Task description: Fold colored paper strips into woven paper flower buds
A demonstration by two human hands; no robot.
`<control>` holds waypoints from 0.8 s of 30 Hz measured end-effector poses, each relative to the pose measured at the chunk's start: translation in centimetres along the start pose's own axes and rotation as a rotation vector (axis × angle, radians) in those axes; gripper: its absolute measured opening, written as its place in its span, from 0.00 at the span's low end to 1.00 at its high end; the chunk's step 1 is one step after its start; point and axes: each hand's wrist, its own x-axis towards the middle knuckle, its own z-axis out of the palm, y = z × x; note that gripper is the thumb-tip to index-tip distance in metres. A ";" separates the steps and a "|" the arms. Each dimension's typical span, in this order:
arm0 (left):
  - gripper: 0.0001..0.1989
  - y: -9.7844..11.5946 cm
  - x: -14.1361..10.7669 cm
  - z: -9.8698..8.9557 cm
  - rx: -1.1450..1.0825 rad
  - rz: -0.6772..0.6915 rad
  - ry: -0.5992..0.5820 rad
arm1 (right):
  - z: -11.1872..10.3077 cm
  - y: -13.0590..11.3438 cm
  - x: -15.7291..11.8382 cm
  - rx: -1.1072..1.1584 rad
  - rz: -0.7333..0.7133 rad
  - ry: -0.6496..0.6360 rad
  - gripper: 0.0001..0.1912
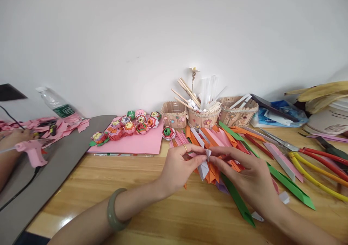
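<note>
Between my two hands, at the middle of the view, is a small folded piece of pale lilac paper (203, 170). My left hand (179, 167) pinches it between thumb and forefinger. My right hand (246, 172) grips its upper end in a like pinch, the fingertips of both hands almost touching. Behind and below the hands lies a heap of folded paper strips in orange (213, 138), pink and lilac. Long green folded strips (292, 187) stretch to the right, one of them passing under my right hand.
Paper flowers (129, 128) rest on a pink sheet (146, 143) at left. Decorated baskets (205, 118) holding sticks and tubes stand against the wall. Scissors with red handles (323, 156) and yellow handles (304, 170) lie right. Far left, another person's hand is near a pink glue gun (32, 152).
</note>
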 end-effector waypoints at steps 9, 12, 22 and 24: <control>0.06 0.4 -0.4 0.1 0.187 0.199 0.113 | 0.1 0.3 0.0 -0.008 -0.159 0.094 0.05; 0.05 0.3 -0.5 0.1 0.202 0.240 0.139 | 0.0 0.3 0.1 0.005 -0.198 0.108 0.05; 0.04 0.4 -0.3 -0.6 0.463 0.738 0.149 | -0.3 0.3 0.1 0.028 -0.266 0.031 0.06; 0.05 0.5 -0.3 -0.8 0.508 0.816 0.133 | -0.4 0.4 0.0 0.029 -0.310 0.007 0.08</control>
